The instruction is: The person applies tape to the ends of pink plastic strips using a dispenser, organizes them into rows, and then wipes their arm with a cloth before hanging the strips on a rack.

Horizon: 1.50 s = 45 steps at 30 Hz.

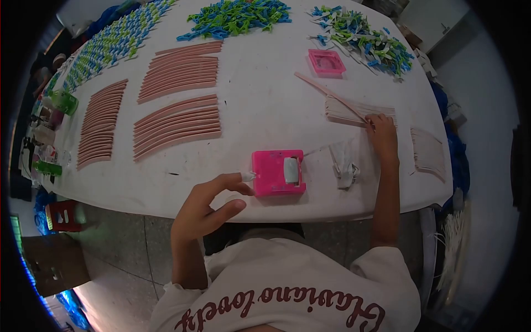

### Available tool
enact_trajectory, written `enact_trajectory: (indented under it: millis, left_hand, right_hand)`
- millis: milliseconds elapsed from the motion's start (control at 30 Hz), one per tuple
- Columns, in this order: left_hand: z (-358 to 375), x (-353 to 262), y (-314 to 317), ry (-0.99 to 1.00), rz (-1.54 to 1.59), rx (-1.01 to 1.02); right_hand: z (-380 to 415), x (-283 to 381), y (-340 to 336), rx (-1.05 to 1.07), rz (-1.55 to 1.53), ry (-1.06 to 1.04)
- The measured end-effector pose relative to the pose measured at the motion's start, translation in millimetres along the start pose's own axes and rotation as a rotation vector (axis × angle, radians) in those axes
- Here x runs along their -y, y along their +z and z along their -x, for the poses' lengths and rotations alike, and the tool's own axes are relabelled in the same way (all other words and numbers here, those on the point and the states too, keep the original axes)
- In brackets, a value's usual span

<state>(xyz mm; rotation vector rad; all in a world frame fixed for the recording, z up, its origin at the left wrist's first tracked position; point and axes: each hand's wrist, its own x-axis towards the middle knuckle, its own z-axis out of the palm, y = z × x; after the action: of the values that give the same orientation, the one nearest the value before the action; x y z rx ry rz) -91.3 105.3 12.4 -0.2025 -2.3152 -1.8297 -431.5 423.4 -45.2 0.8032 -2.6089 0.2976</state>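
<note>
My right hand (381, 135) pinches the near end of a long thin pinkish strip (332, 95), which slants away over a stack of pale strips (351, 110). The fingertips also rest at that stack's front edge. My left hand (213, 205) is open, thumb apart from the fingers, beside a bright pink box (268, 172) with a white roller (290, 170) in its top. A white wrap covers the index fingertip, which is at the box's left edge; whether it touches cannot be made out. Crumpled whitish material (345, 166) lies between the box and my right forearm.
Rows of pinkish strips (177, 124) lie on the left of the white table (260, 99). Blue and green clip-like pieces (238, 19) are heaped at the back. A pink tray (326, 62) stands beyond the stack, and more pale strips (427, 154) lie at right.
</note>
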Motion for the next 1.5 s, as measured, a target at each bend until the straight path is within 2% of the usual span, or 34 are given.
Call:
enact_trajectory:
  millis: [33,67,133,167,233,267,333,367,433,467,500,600,633,700,833,900,933,1000,1100,1200,1300,1400,1500]
  left_hand:
    - [5.6,2.1,-3.5,-0.007,0.050,-0.074]
    - [9.0,3.0,-7.6,-0.008,0.051,-0.076]
    - [15.8,3.3,-11.2,-0.042,0.005,-0.117]
    - [15.5,3.5,-10.2,-0.045,0.012,-0.125]
    - [4.7,4.4,-6.1,0.132,-0.150,-0.374]
    - [-3.6,4.2,-2.7,0.120,-0.139,-0.381]
    - [-22.3,5.5,3.3,0.171,-0.459,-0.730]
    - [-25.1,9.2,2.6,0.164,-0.441,-0.726]
    - [-24.5,15.8,-0.5,0.150,0.096,-0.770]
    - [-22.5,13.4,-0.9,0.212,0.276,-0.809]
    - [-14.0,18.0,-2.4,0.206,0.289,-0.809]
    - [16.1,28.3,-14.4,0.193,0.499,-0.993]
    - [25.1,32.9,-20.7,0.189,0.508,-1.004]
    - [42.8,43.1,-33.6,0.220,0.484,-0.838]
    - [56.3,35.1,-44.7,0.237,0.352,-0.861]
    - [66.4,39.1,-63.6,0.342,-0.120,-0.638]
    - [69.8,36.1,-67.8,0.337,-0.113,-0.656]
    - [76.7,30.8,-76.5,0.253,-0.343,-0.619]
    - [94.4,38.5,-89.3,0.148,-0.365,-0.569]
    - [100.2,41.8,-90.3,0.093,-0.378,-0.614]
    - [101.5,50.5,-95.4,0.159,-0.516,-0.577]
    - [93.5,41.0,-89.2,0.175,-0.575,-0.647]
    - [94.0,41.6,-90.6,0.151,-0.634,-0.606]
  right_hand:
    - [-2.1,0.2,-0.4,0.096,0.035,-0.015]
    - [-2.6,1.7,-0.5,0.097,0.035,-0.018]
    - [-2.8,5.3,-6.8,-0.044,0.064,-0.071]
    - [-2.7,19.5,-22.1,-0.038,0.067,-0.079]
    - [1.6,56.9,-60.4,-0.047,-0.358,0.001]
    - [5.8,76.6,-78.5,-0.031,-0.352,-0.004]
    - [19.7,112.2,-109.0,-0.030,-0.567,-0.249]
    - [27.0,124.7,-115.9,-0.018,-0.554,-0.243]
    - [40.2,144.3,-123.5,0.041,-0.646,-0.418]
    - [45.0,149.2,-123.8,0.049,-0.634,-0.413]
    - [49.8,153.4,-123.0,0.081,-0.660,-0.426]
    - [59.6,157.5,-119.2,0.169,-0.681,-0.437]
    - [61.8,158.7,-116.9,0.216,-0.680,-0.430]
    - [64.6,163.2,-109.0,0.248,-0.663,-0.431]
    - [57.6,177.5,-93.1,0.296,-0.583,-0.480]
    - [52.4,184.3,-87.2,0.322,-0.547,-0.509]
    - [50.5,187.0,-85.2,0.332,-0.518,-0.527]
    - [47.8,189.9,-80.5,0.337,-0.499,-0.573]
    - [45.4,196.8,-77.2,0.343,-0.473,-0.632]
    - [44.3,200.0,-73.0,0.347,-0.450,-0.678]
    - [44.1,202.1,-69.2,0.361,-0.442,-0.712]
    - [44.6,202.4,-67.6,0.385,-0.436,-0.711]
    - [46.2,201.4,-64.2,0.397,-0.426,-0.709]
